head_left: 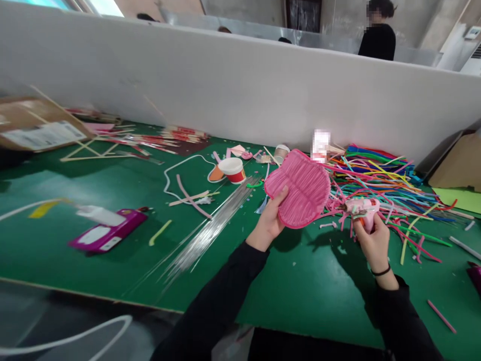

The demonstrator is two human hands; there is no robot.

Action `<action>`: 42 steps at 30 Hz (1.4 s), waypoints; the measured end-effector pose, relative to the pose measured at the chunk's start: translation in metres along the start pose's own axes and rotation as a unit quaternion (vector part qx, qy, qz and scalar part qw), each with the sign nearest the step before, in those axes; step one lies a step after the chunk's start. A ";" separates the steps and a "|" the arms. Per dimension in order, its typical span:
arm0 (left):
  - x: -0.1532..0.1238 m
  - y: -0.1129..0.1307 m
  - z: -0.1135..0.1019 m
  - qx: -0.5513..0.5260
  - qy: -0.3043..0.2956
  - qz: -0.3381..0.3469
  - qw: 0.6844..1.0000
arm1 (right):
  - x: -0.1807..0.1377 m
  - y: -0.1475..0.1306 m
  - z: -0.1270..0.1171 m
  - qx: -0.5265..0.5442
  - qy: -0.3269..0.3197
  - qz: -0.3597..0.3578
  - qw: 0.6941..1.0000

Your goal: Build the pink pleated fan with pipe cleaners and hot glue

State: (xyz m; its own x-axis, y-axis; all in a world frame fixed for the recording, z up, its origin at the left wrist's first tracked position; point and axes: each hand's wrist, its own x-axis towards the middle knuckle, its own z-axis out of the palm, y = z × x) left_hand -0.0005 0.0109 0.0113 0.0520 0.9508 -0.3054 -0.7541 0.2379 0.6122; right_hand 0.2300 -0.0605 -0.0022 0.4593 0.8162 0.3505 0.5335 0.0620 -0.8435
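Note:
My left hand grips the lower left edge of a pink pipe-cleaner panel, thumb on its face. The panel has a rounded, lobed outline and a darker pink rim, and is held up above the table. To the right, my right hand is wrapped round the handle of a small pink glue gun. Its nozzle points left towards the panel, with a gap between them. Behind both hands lies a pile of many-coloured pipe cleaners. My left fingers are hidden behind the panel.
On the green table lie a purple-and-white device with a cable, a bundle of thin wires, a white-and-red tub and wooden sticks. A cardboard box stands left. A white partition runs behind; a person is beyond it.

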 end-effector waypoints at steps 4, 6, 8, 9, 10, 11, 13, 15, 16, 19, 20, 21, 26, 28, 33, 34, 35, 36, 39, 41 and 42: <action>-0.001 -0.002 -0.001 0.006 0.001 0.006 1.000 | -0.001 -0.006 0.000 0.014 0.038 0.008 0.999; -0.002 -0.003 -0.001 0.010 -0.007 0.006 1.000 | 0.000 -0.007 -0.002 0.011 0.069 0.018 0.997; -0.004 -0.004 -0.001 0.014 -0.015 0.002 1.000 | 0.003 -0.007 -0.004 0.001 0.095 0.030 0.995; -0.005 -0.005 -0.001 0.016 -0.018 -0.003 1.000 | 0.004 -0.007 -0.004 -0.002 0.102 0.035 0.994; -0.006 -0.007 -0.002 0.016 -0.021 -0.010 1.000 | 0.005 -0.006 -0.004 -0.003 0.106 0.041 0.994; -0.007 -0.008 -0.001 0.017 -0.024 -0.020 0.999 | 0.006 -0.006 -0.004 -0.003 0.106 0.046 0.993; -0.009 -0.012 -0.001 0.018 -0.032 -0.038 0.999 | 0.007 -0.005 -0.004 0.002 0.100 0.058 0.993; -0.010 -0.016 0.000 0.023 -0.038 -0.042 0.998 | 0.008 -0.005 -0.003 0.005 0.090 0.068 0.994; -0.011 -0.017 0.001 0.026 -0.037 -0.041 0.998 | 0.008 -0.006 -0.003 0.006 0.086 0.071 0.994; -0.013 -0.022 0.002 0.033 -0.025 -0.046 0.998 | 0.009 -0.007 -0.003 0.006 0.081 0.075 0.994; -0.013 -0.023 0.002 0.035 -0.023 -0.050 0.998 | 0.009 -0.008 -0.003 0.005 0.081 0.075 0.994; -0.013 -0.024 0.002 0.037 -0.024 -0.053 0.998 | 0.009 -0.008 -0.004 0.004 0.081 0.075 0.994; -0.015 -0.027 0.001 0.046 -0.034 -0.051 0.997 | 0.009 -0.008 -0.005 -0.002 0.080 0.080 0.994; -0.015 -0.028 0.001 0.048 -0.030 -0.048 0.997 | 0.009 -0.008 -0.005 0.000 0.083 0.078 0.993; -0.016 -0.029 0.001 0.049 -0.035 -0.049 0.997 | 0.009 -0.007 -0.005 0.004 0.086 0.080 0.993; -0.016 -0.029 0.001 0.049 -0.037 -0.050 0.997 | 0.010 -0.007 -0.005 0.003 0.084 0.081 0.993; -0.016 -0.029 0.001 0.050 -0.039 -0.051 0.997 | 0.009 -0.006 -0.005 0.002 0.081 0.083 0.993; -0.016 -0.029 0.002 0.049 -0.039 -0.051 0.997 | 0.009 -0.006 -0.005 0.003 0.080 0.084 0.993; -0.017 -0.029 0.002 0.046 -0.034 -0.046 0.997 | 0.009 -0.006 -0.005 0.002 0.081 0.084 0.993; -0.017 -0.028 0.003 0.047 -0.032 -0.042 0.998 | 0.009 -0.007 -0.005 0.000 0.081 0.084 0.993; -0.017 -0.028 0.003 0.047 -0.032 -0.040 0.998 | 0.009 -0.007 -0.005 0.000 0.081 0.084 0.993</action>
State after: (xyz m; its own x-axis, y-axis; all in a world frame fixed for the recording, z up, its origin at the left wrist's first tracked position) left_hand 0.0218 -0.0117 0.0018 0.1537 0.9381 -0.3103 -0.6818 0.3279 0.6539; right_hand 0.2341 -0.0562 0.0088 0.6507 0.7114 0.2655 0.4392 -0.0673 -0.8959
